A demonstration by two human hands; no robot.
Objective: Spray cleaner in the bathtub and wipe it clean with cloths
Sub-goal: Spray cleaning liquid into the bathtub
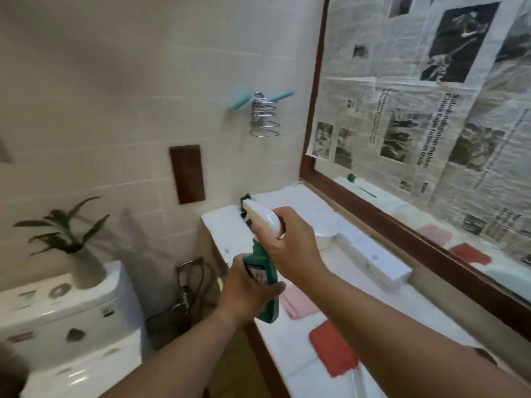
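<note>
Green plastic spray bottle with white trigger head held upright over front edge of white bench, just beside folded pink cloth; flat red cloth nearer. Left grip wrapped round bottle body, right grip closed over trigger head. Bathtub not in view. Risk if squeezed now: cleaner on tiled wall or bench, not tub. Risk if head over-twisted: loose cap, leak onto cloths.

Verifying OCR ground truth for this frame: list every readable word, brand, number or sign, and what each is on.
"Sabah delegation explores China Expo to boost trade": headline, turned sideways, on the newspaper; slightly soft, so this is a best reading.
Newspaper body text and smaller headlines: too small to read.
Label on the green spray bottle: blurred, unreadable.
No other text visible.
</note>
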